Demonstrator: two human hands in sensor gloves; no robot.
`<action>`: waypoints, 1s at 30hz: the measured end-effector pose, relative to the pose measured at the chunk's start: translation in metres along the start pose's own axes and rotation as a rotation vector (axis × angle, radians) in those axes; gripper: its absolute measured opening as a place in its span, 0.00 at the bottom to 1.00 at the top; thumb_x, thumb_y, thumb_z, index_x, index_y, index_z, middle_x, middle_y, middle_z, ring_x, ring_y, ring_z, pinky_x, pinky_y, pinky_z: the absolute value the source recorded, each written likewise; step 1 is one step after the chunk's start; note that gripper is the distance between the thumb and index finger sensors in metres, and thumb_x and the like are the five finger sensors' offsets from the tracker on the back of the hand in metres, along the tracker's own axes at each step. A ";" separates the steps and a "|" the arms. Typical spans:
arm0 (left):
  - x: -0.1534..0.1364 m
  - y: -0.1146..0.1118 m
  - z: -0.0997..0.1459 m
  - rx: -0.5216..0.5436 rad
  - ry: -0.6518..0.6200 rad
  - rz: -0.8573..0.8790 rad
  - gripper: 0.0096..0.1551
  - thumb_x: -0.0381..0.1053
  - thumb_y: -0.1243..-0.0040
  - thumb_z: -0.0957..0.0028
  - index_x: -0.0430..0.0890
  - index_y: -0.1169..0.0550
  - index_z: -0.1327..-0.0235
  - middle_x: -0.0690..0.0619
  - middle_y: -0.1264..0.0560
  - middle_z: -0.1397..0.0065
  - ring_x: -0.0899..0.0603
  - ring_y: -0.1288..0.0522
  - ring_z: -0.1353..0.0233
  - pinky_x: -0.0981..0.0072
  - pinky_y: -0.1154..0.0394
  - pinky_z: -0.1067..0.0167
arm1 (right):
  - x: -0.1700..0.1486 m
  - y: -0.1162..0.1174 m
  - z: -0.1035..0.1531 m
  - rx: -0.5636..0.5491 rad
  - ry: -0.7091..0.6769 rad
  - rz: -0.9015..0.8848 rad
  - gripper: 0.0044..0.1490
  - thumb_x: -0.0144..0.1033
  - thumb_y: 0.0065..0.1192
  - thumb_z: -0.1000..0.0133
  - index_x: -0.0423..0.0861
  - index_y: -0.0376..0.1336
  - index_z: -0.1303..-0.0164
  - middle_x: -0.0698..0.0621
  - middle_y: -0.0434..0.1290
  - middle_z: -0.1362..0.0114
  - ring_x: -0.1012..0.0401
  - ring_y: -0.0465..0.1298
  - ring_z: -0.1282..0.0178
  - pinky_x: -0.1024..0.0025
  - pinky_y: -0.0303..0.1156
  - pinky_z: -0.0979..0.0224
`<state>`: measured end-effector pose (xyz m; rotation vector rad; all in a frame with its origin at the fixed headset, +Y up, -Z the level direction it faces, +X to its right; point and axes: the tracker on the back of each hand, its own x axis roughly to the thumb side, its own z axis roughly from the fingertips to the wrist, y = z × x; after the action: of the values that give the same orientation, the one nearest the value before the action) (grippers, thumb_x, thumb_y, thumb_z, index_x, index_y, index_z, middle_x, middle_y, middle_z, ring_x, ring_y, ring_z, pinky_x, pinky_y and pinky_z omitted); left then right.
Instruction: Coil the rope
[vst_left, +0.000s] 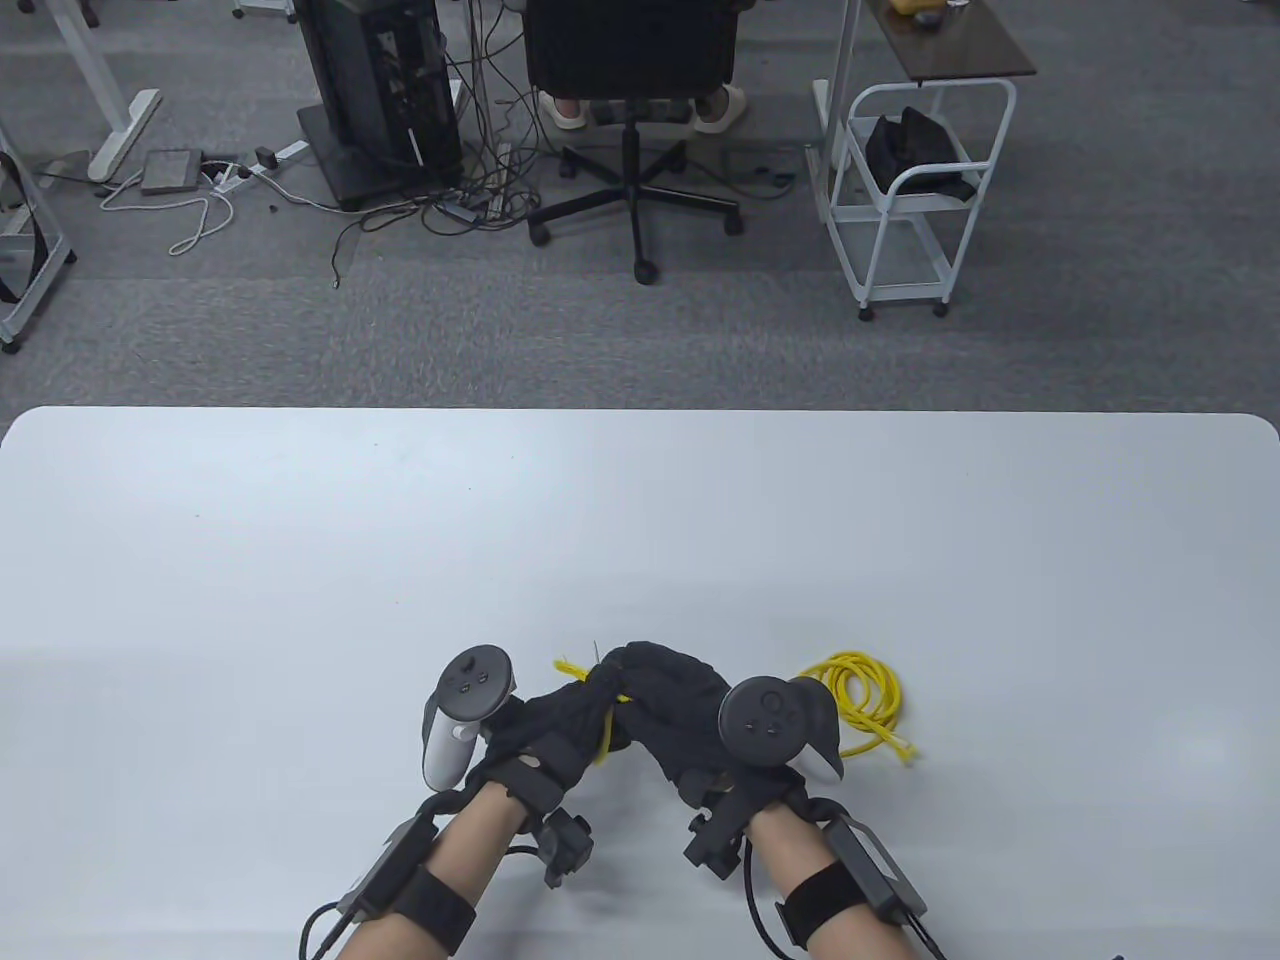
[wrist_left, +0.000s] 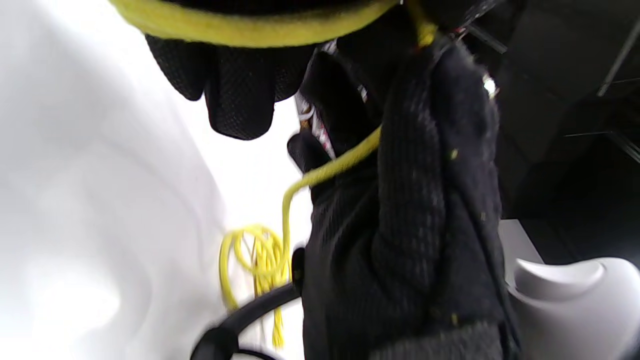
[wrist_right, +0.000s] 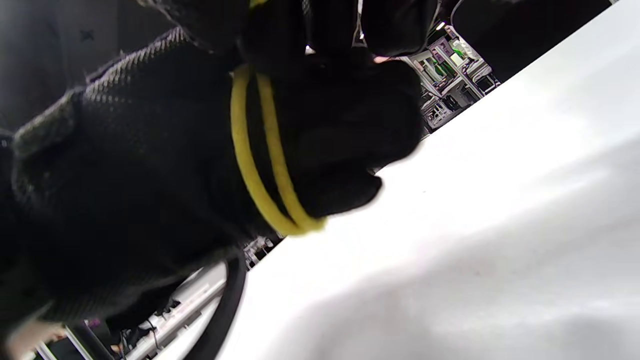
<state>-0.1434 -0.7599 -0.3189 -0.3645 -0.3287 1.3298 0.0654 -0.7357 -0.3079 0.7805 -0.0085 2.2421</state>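
Observation:
A thin yellow rope (vst_left: 865, 700) lies partly in loose loops on the white table (vst_left: 640, 530), right of my hands, with a frayed end at the front. My left hand (vst_left: 560, 725) and right hand (vst_left: 665, 700) meet at the table's near middle, both in black gloves. Two turns of rope (wrist_right: 265, 155) wrap around my left hand's fingers. A frayed end (vst_left: 570, 668) sticks out above that hand. My right hand grips the strand (wrist_left: 335, 167) running down to the loose loops (wrist_left: 255, 260).
The table's far edge (vst_left: 640, 412) borders a grey carpeted floor. An office chair (vst_left: 635, 120), a white cart (vst_left: 905, 200) and a black computer tower (vst_left: 375, 95) stand beyond it. A black cable (wrist_right: 230, 300) hangs by my wrist.

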 end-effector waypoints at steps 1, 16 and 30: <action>0.002 0.002 0.001 0.035 -0.015 -0.025 0.38 0.63 0.63 0.35 0.41 0.35 0.19 0.35 0.30 0.21 0.35 0.21 0.30 0.53 0.28 0.33 | 0.001 0.001 0.000 0.008 -0.002 0.017 0.27 0.45 0.54 0.36 0.45 0.62 0.30 0.40 0.55 0.16 0.36 0.60 0.21 0.24 0.50 0.26; 0.011 0.010 0.006 0.046 -0.236 0.262 0.35 0.64 0.64 0.36 0.51 0.27 0.23 0.45 0.30 0.17 0.39 0.27 0.21 0.56 0.34 0.25 | -0.007 0.016 -0.004 0.196 0.051 0.086 0.26 0.45 0.53 0.36 0.46 0.64 0.31 0.40 0.67 0.23 0.39 0.68 0.27 0.27 0.55 0.27; 0.014 -0.011 -0.001 -0.195 -0.232 0.350 0.37 0.63 0.64 0.35 0.44 0.18 0.34 0.39 0.15 0.36 0.38 0.13 0.42 0.56 0.22 0.41 | -0.025 0.015 -0.003 0.270 0.143 0.085 0.27 0.49 0.53 0.37 0.46 0.64 0.33 0.40 0.68 0.24 0.38 0.69 0.28 0.27 0.55 0.27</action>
<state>-0.1305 -0.7490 -0.3150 -0.4457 -0.6129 1.6939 0.0673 -0.7624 -0.3208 0.7699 0.3413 2.4060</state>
